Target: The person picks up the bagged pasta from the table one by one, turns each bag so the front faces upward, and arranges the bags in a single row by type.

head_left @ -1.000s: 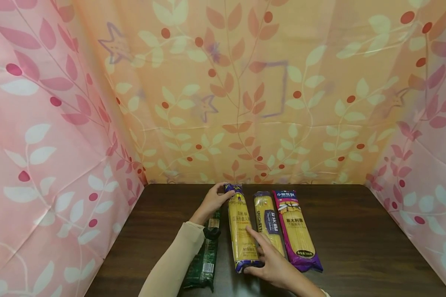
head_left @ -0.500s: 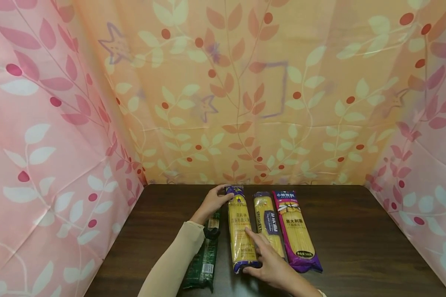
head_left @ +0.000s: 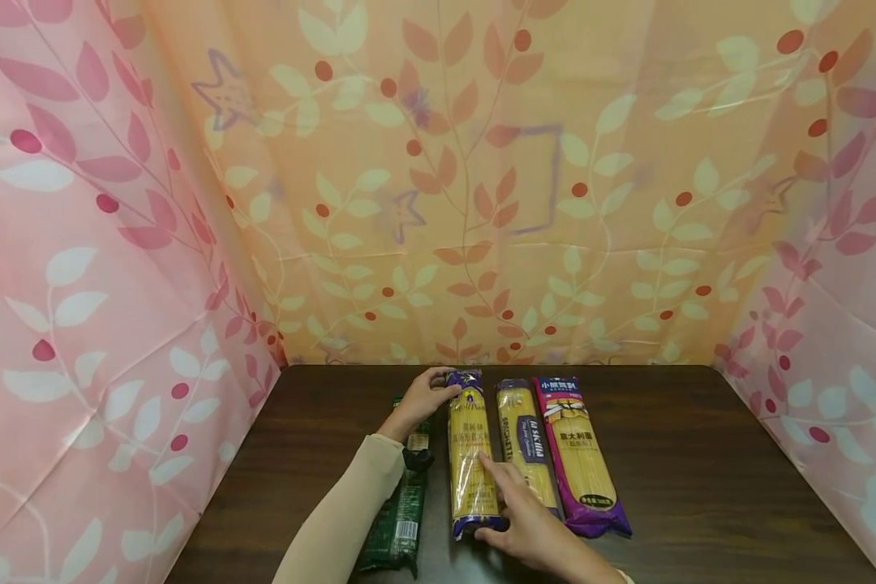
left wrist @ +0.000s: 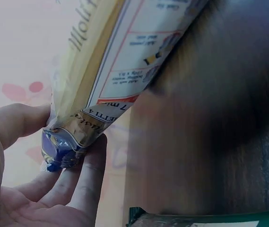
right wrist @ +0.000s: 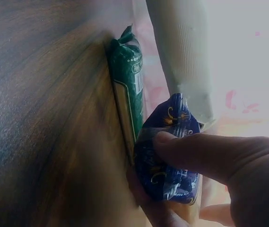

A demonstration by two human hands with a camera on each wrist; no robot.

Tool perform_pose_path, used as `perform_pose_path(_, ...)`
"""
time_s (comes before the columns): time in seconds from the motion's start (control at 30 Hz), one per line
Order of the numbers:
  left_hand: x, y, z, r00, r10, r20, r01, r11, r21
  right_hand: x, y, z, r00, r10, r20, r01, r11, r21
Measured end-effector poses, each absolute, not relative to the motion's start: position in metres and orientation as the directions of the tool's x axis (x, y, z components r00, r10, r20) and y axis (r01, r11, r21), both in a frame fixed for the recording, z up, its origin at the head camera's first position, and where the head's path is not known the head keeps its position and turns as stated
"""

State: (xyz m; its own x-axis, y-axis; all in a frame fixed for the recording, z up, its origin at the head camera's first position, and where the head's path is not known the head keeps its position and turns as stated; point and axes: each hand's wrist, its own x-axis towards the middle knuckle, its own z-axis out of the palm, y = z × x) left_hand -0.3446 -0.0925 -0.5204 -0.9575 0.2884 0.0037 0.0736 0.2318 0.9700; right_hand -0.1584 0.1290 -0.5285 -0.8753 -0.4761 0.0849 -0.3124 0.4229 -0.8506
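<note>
The blue-ended pasta pack (head_left: 471, 446), at nine o'clock from the la sicilia pack (head_left: 531, 438), was pinched by the left hand (head_left: 423, 400) at twelve o'clock and the right hand (head_left: 531, 523) at six, so moving both ends evenly seemed best.

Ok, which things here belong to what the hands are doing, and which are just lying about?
In use:
Moli pasta packet, gripped by the left hand and right hand

Seemingly just lying about on the brown table:
green packet
La Sicilia spaghetti packet
pink-and-purple pasta packet
</note>
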Motion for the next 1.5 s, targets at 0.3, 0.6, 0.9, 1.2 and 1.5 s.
perform_pose_path(0.3, -0.351, -0.089, -0.529, -0.958, 0.284, -0.03, 0.056, 0.291, 0.955, -0.161, 0.126, -0.533, -0.889, -0.448, 0.091, -0.326, 0.483, -0.812)
perform_pose_path(0.6, -0.356, -0.089, -0.535, -0.958, 0.28, -0.065, 0.036, 0.342, 0.939, -0.164, 0.123, -0.535, -0.897, -0.433, 0.084, -0.324, 0.518, -0.791)
perform_pose_path(0.9, -0.36, -0.084, -0.537, -0.961, 0.265, -0.084, 0.027, 0.389, 0.921, -0.169, 0.124, -0.535, -0.905, -0.423, 0.051, -0.299, 0.546, -0.782)
perform_pose_path(1.2, -0.365, -0.083, -0.542, -0.96, 0.259, -0.101, 0.013, 0.405, 0.914, -0.172, 0.123, -0.537, -0.904, -0.423, 0.063, -0.317, 0.564, -0.763)
perform_pose_path(1.5, -0.366, -0.081, -0.545, -0.959, 0.261, -0.108, 0.015, 0.43, 0.903, -0.172, 0.124, -0.538, -0.903, -0.425, 0.058, -0.321, 0.581, -0.748)
